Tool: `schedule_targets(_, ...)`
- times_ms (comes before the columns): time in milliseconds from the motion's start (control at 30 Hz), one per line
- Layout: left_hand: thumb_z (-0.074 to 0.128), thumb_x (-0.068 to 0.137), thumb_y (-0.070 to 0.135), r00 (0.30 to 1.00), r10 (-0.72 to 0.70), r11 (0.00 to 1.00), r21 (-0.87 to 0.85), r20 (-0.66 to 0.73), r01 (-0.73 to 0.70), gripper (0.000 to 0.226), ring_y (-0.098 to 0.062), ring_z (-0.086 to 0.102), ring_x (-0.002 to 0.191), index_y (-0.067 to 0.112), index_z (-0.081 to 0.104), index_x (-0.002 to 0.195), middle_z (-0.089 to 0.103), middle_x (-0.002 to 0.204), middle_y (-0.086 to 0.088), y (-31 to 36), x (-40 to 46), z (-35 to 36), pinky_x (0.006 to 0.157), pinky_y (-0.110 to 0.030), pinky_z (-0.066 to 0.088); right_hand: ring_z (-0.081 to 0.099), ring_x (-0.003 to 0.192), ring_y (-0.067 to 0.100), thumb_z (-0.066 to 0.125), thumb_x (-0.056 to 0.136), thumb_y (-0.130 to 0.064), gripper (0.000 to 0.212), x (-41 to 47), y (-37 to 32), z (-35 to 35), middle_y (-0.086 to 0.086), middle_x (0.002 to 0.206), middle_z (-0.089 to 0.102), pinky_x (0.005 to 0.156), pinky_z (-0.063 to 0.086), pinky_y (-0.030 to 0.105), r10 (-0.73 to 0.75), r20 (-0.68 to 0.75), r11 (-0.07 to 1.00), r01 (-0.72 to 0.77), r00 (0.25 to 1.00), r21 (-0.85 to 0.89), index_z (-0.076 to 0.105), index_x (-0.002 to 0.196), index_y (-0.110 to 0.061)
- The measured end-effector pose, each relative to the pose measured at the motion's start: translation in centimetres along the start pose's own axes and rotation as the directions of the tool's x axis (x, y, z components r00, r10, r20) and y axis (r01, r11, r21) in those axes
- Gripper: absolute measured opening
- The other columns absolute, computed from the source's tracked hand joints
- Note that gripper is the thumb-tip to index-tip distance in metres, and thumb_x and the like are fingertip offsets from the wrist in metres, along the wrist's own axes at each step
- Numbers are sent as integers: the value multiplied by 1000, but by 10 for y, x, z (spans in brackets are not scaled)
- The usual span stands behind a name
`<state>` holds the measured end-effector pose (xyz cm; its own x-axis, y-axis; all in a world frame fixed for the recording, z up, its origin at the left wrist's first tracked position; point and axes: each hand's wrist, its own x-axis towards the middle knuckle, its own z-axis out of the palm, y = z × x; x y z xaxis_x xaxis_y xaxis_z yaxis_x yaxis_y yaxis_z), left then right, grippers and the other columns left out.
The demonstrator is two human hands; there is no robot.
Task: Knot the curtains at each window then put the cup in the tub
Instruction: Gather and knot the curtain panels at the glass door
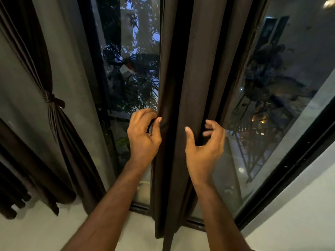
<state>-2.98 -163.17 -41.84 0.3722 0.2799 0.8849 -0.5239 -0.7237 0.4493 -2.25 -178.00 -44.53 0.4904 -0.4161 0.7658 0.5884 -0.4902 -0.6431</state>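
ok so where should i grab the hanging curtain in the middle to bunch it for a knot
Grip the hanging curtain at mid-height, one hand on each vertical edge, and squeeze inward. Its loose lengthwise folds should gather easily there. The left hand already pinches the left edge; the right hand is curled at the right edge.

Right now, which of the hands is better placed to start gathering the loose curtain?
Left, probably. The left hand already pinches the hanging curtain at its edge, while the right hand only curls around a fold, fingers apart.
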Motion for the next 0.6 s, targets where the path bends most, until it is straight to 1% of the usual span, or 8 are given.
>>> schedule_targets(100, 70, 87, -5, 1000, -4, 1000, -22, 27, 4, 4, -24, 66, 89, -4, 70, 91, 70, 94, -11, 8, -2, 1, 80, -35, 55, 59, 77, 19, 73, 92, -10, 8, -12, -6, 3, 4, 85, 64, 73, 49, 31, -217, 118, 974, 224, 969, -42, 67, 96, -7)
schedule_targets(133, 70, 87, -5, 999, -2, 1000, -18, 34, 3, 4, -23, 67, 88, -4, 70, 91, 70, 92, -11, 11, -3, 2, 79, -36, 56, 60, 75, 21, 71, 93, -10, 5, -15, -5, 2, 3, 82, 64, 71, 49, 36, -269, 156, 958, 281, 950, -57, 67, 90, -8)
schedule_targets(233, 71, 87, -4, 999, 4, 1000, -8, 35, -4, 0, -22, 67, 84, -4, 71, 87, 71, 89, -10, 19, -5, 1, 75, -37, 56, 61, 71, 22, 69, 94, -8, 11, -11, 0, -2, 3, 79, 62, 65, 52, 45, -125, 109, 991, 129, 986, -33, 68, 83, -6)
schedule_targets(267, 72, 87, -3, 1000, 0, 1000, -6, 27, 0, 1, -21, 68, 83, -4, 71, 87, 72, 89, -10, 22, -7, 0, 74, -35, 57, 61, 71, 23, 68, 95, -8, 13, -10, 0, -5, 4, 78, 62, 65, 52, 46, -152, 132, 987, 156, 980, -27, 67, 82, -5)
schedule_targets(333, 72, 87, -2, 1000, -8, 1000, -8, 6, 8, 1, -18, 69, 83, -3, 73, 87, 73, 88, -9, 29, -11, -2, 74, -31, 57, 59, 69, 24, 67, 96, -11, 17, -12, 3, -12, 5, 76, 60, 64, 49, 43, -314, 218, 942, 332, 924, -50, 66, 80, -7)
schedule_targets(367, 73, 87, -2, 1000, -17, 1000, -14, -6, 17, 1, -16, 69, 83, -3, 73, 87, 73, 88, -8, 33, -13, -2, 74, -29, 58, 58, 68, 24, 67, 96, -11, 18, -11, 6, -16, 4, 75, 59, 63, 49, 42, -316, 223, 942, 332, 922, -38, 65, 79, -7)
schedule_targets(467, 72, 89, 0, 998, -52, 998, -23, -30, 51, 3, -14, 70, 82, -1, 74, 89, 74, 88, -7, 41, -20, -4, 74, -25, 58, 55, 66, 20, 68, 95, -10, 20, -11, 14, -29, 1, 73, 55, 59, 49, 38, -146, 141, 989, 141, 979, 49, 61, 76, -6)
schedule_targets(600, 71, 88, 1, 998, -61, 998, 8, -32, 61, 4, -9, 70, 81, -1, 74, 87, 75, 88, -6, 57, -28, -6, 72, -21, 57, 51, 70, 16, 68, 94, -7, 21, -22, 6, -33, 0, 73, 54, 66, 43, 28, -238, 258, 971, 222, 936, 87, 57, 77, -10)
